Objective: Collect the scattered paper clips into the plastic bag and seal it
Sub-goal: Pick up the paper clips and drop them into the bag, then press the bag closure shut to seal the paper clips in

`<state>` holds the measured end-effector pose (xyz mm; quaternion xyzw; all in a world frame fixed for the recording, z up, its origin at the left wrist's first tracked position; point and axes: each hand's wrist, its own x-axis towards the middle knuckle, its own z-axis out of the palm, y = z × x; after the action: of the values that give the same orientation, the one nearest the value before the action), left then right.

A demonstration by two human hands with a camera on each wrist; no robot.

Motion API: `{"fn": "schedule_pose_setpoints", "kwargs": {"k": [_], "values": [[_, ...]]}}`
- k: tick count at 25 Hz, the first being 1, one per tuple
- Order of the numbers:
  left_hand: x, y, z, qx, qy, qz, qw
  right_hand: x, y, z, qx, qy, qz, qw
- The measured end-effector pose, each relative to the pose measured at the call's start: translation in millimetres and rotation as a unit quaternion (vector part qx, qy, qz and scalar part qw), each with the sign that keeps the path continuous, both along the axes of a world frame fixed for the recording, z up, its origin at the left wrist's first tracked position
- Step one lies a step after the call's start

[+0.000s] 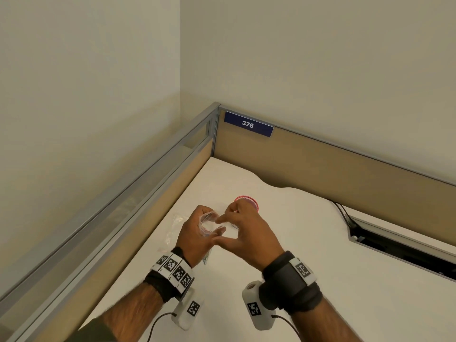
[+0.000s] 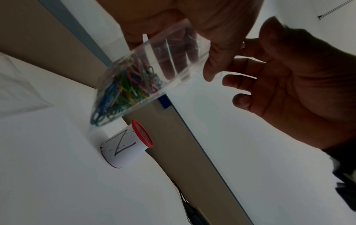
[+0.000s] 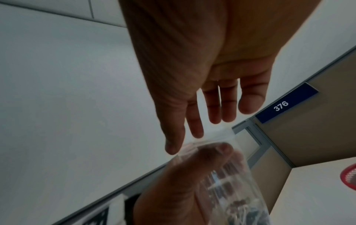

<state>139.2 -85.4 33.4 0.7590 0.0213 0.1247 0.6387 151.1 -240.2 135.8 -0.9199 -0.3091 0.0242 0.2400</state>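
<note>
The clear plastic bag (image 2: 154, 67) hangs in the air above the white desk (image 1: 320, 280), gripped near its top by the left hand (image 1: 195, 236), whose fingers (image 2: 173, 50) show through the film on one side while the thumb (image 3: 208, 153) presses the other. Its mouth (image 1: 209, 223) looks rounded and open in the head view. A tangle of coloured paper clips (image 2: 123, 92), blue, green, yellow, red and bare metal, sits bunched in the bottom of the bag, which slants down toward the desk. The right hand (image 1: 244, 230) is just beside the bag's upper edge; its fingers are loosely extended and parted, and in its wrist view the index fingertip (image 3: 195, 134) and thumb lie at the rim of the film without clearly pinching it, so it grips nothing that can be made out. Behind the hands stands a small cylindrical pen cup (image 2: 127, 146) with a red mesh rim and white paper wrapped round it bearing a handwritten mark. To the left on the desk lies another crumpled clear plastic sheet (image 1: 174, 228). Both wrists carry black straps with black-and-white marker tags and cabled camera units. A beige partition (image 1: 345, 166) with a grey frame encloses the desk corner and carries a blue plate (image 1: 248, 124) reading 376. A black cable (image 1: 341, 211) runs to a slot at the desk's right edge.
</note>
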Motion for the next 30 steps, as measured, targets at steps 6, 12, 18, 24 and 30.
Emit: {"fn": "schedule_pose_setpoints", "kwargs": {"k": [6, 12, 18, 24, 30], "values": [[-0.3, -4.9, 9.9, -0.007, -0.010, 0.015, 1.000, -10.1, 9.5, 0.9, 0.021, -0.032, -0.006, 0.999], [-4.3, 2.3, 14.0, -0.014, -0.037, 0.013, 0.999, -1.2, 5.9, 11.4, 0.039, -0.011, 0.001, 0.999], [-6.7, 9.0, 21.3, -0.166, -0.016, -0.041, 0.985, 11.6, -7.8, 17.9, 0.076, -0.017, 0.021, 0.997], [4.7, 11.0, 18.2, -0.151, 0.014, -0.011, 0.988, 20.8, -22.9, 10.2, 0.122, -0.028, 0.046, 0.991], [2.7, 8.8, 30.5, -0.128, -0.018, 0.041, 0.991, 29.0, -38.4, -15.1, 0.240, -0.007, -0.008, 0.971]]}}
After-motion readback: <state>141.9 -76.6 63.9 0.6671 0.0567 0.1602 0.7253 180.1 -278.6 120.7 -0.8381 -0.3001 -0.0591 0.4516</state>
